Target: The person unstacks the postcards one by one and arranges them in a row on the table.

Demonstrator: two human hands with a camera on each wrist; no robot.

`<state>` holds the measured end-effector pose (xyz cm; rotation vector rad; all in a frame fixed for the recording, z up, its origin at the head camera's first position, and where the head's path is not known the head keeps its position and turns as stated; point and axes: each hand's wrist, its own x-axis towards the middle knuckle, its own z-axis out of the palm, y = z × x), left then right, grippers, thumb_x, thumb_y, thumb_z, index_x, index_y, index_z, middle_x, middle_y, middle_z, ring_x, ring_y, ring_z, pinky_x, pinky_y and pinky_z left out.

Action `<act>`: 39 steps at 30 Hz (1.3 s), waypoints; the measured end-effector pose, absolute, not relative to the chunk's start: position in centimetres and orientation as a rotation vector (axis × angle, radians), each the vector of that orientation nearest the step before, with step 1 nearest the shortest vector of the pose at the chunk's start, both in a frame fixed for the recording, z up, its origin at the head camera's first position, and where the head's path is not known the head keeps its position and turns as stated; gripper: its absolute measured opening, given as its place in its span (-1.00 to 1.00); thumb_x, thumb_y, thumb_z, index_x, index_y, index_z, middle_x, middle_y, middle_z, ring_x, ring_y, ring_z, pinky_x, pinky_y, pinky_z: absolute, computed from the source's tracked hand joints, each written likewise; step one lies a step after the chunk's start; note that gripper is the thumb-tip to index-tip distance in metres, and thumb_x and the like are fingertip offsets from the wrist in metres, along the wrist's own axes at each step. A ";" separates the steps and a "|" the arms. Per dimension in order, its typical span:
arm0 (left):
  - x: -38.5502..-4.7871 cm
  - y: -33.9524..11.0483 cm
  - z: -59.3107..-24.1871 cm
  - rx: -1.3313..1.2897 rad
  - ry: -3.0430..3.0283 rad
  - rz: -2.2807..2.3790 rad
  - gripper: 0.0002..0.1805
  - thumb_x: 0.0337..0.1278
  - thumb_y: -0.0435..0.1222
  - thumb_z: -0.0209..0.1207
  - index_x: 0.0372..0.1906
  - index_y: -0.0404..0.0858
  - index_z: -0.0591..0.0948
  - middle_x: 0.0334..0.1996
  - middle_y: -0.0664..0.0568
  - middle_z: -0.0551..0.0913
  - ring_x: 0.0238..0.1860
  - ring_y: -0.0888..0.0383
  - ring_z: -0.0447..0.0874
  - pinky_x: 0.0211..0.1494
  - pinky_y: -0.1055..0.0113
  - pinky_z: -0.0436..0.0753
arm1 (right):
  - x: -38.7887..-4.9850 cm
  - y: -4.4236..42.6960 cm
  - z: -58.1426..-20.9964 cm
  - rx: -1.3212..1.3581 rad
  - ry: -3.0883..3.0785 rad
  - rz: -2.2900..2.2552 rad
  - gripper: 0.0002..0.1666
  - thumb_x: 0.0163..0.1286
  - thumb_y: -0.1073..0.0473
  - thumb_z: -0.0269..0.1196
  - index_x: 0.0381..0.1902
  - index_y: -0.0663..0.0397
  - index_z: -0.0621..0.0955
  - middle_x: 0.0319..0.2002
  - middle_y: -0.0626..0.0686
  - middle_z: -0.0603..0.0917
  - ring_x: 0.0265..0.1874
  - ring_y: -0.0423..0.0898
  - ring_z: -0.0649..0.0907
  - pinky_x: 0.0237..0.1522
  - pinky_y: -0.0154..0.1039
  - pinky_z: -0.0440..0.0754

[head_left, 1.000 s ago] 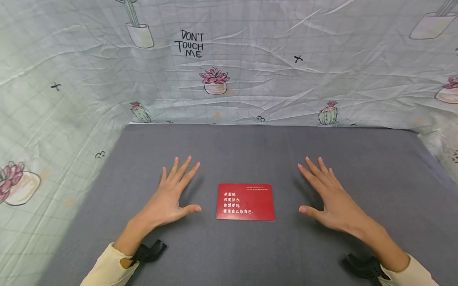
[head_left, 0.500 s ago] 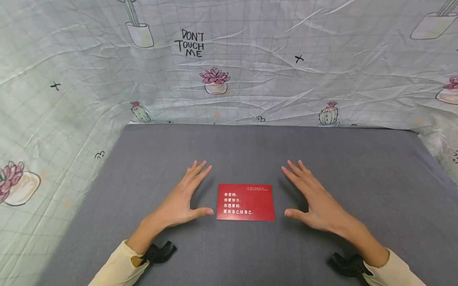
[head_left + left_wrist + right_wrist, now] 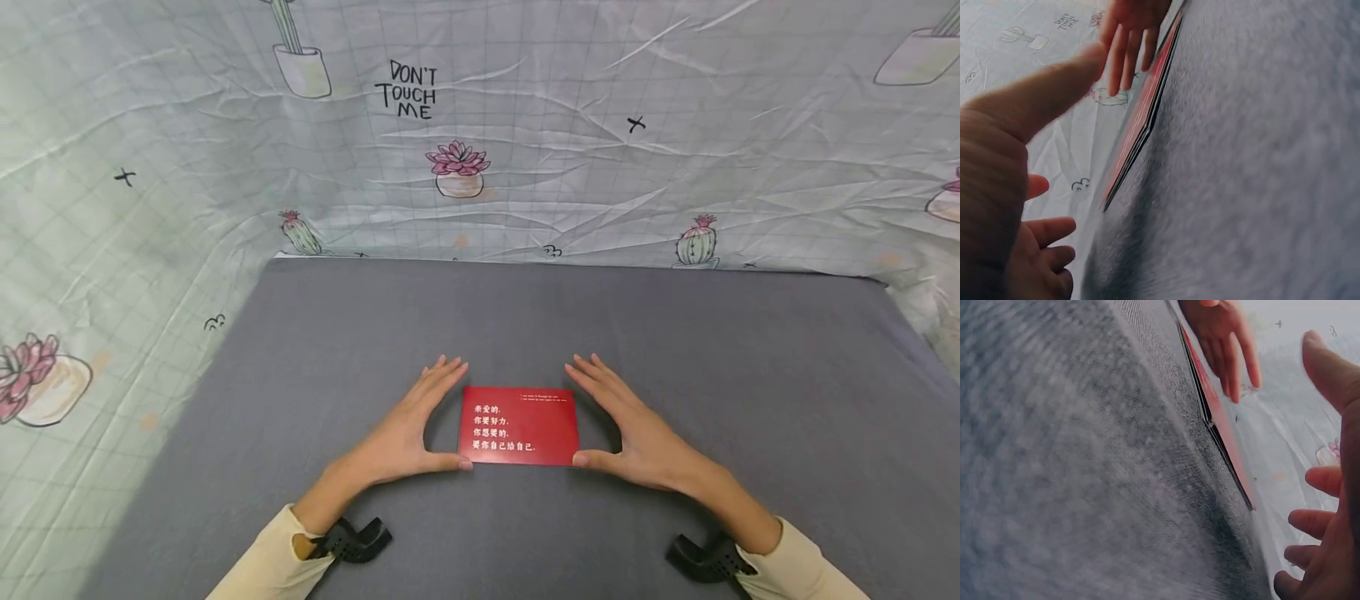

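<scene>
A thin red booklet [image 3: 519, 427] with white Chinese lettering lies flat on the grey tabletop in the head view. On its left side is my left hand [image 3: 408, 437], fingers extended and thumb spread near the front left corner. My right hand [image 3: 641, 437] mirrors it on the right, thumb near the front right corner. Both wrist views show the booklet [image 3: 1147, 97] edge-on, with thin layers at its side. The thumbs hover above it there, and neither hand grips it. In the right wrist view, the booklet [image 3: 1225, 434] is apart from the right-hand fingers [image 3: 1313, 522].
Grey cloth [image 3: 390, 308] covers the table around the booklet. A pale curtain [image 3: 555, 125] printed with potted plants hangs behind and at the sides. Black wrist mounts [image 3: 351, 540] sit at both cream sleeves [image 3: 273, 558].
Both hands have moved inward from the two sides, closing in on the booklet's left and right edges. The booklet stays where it was on the table; the head view has shifted slightly.
</scene>
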<state>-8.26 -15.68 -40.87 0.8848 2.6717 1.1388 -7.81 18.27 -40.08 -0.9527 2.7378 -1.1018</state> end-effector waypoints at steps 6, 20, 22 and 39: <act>-8.2 -15.5 -41.2 0.903 2.629 1.163 0.18 -0.27 0.04 0.50 0.50 -0.10 0.10 0.49 0.00 0.03 0.49 0.00 -0.20 0.36 -0.20 0.08 | -8.0 18.4 -40.8 -0.931 2.702 -1.143 0.16 0.00 -0.13 0.46 0.49 -0.07 0.15 0.46 0.06 0.13 0.44 0.13 0.03 0.12 0.32 0.32; -8.3 -15.3 -41.7 0.949 2.666 1.076 0.17 -0.25 0.00 0.50 0.50 -0.15 0.10 0.48 0.02 0.08 0.49 0.02 -0.19 0.44 -0.01 -0.05 | -7.9 18.2 -42.1 -0.949 2.741 -1.080 0.18 -0.04 -0.32 0.43 0.46 -0.08 0.20 0.41 0.00 0.21 0.41 0.06 0.09 0.13 0.29 0.33; -8.4 -15.3 -41.8 0.961 2.685 1.056 0.16 -0.24 -0.01 0.50 0.49 -0.18 0.12 0.47 0.00 0.09 0.49 0.01 -0.18 0.45 0.02 -0.06 | -7.9 18.1 -42.2 -0.966 2.753 -1.081 0.18 -0.05 -0.32 0.44 0.45 -0.05 0.23 0.40 0.00 0.23 0.40 0.06 0.10 0.13 0.28 0.34; -8.4 -15.3 -42.3 1.016 2.757 0.997 0.08 -0.20 0.05 0.46 0.45 -0.18 0.19 0.42 -0.07 0.19 0.46 0.05 -0.03 0.44 0.03 0.01 | -7.8 18.0 -42.4 -1.041 2.817 -1.032 0.06 -0.05 -0.23 0.48 0.37 -0.05 0.35 0.31 -0.02 0.32 0.33 -0.01 0.21 0.11 0.16 0.43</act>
